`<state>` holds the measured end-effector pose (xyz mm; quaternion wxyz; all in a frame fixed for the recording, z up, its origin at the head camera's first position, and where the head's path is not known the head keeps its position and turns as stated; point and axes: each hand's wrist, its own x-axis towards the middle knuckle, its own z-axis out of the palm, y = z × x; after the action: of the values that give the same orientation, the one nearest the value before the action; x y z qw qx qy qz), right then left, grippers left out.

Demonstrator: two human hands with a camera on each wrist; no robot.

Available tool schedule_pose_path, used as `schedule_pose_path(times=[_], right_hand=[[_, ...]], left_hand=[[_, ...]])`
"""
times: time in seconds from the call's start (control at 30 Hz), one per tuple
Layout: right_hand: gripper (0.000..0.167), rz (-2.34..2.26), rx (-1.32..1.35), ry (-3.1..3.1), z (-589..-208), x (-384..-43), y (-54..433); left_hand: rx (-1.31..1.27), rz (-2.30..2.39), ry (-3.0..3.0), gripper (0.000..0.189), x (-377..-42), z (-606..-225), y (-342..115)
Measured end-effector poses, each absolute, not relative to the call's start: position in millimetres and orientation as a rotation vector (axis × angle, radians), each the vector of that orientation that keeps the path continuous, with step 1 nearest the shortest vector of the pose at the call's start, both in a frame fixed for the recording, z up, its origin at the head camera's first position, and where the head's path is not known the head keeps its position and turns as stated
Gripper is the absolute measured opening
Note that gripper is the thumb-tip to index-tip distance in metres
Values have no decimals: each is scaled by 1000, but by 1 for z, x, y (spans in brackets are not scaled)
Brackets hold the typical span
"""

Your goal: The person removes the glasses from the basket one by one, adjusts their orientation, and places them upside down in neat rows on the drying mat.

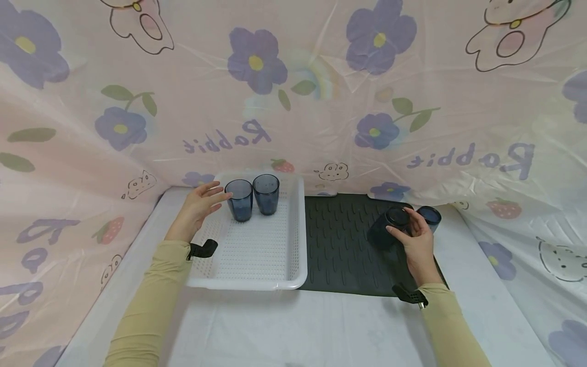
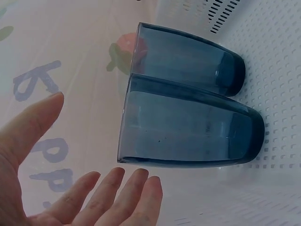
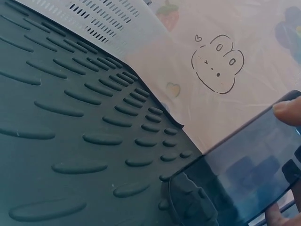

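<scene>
- Left of centre, we see 2 glasses [image 1: 240, 203] upright in a basket [image 1: 249, 265].
- The left hand [image 1: 198, 208], fingers apart, holds nothing beside them.
- Right of centre, we see the right hand [image 1: 419, 242] curled round a tilted glass [image 1: 381, 232] over a mat [image 1: 339, 250].
- 1 more glass [image 1: 432, 218] shows farther right.

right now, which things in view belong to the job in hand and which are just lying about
Likely part of the job:
held glass, in the right hand
partly hidden glass
two blue glasses
white basket they stand in
dark ridged mat

Seemingly just around it:
printed sheet
white table covering
black wrist straps
</scene>
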<state>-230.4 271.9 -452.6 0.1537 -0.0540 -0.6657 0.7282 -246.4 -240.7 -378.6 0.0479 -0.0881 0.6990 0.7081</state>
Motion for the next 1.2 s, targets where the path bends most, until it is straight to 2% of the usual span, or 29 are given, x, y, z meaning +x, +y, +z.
schedule_pose_path(times=[0.57, 1.2], right_hand=[[73, 2053, -177, -1957, -455, -232, 269], [71, 2046, -261, -1975, -455, -235, 267]], left_hand=[[-285, 2084, 2185, 79, -259, -383, -238], [-277, 1909, 2288, 86, -269, -385, -227]])
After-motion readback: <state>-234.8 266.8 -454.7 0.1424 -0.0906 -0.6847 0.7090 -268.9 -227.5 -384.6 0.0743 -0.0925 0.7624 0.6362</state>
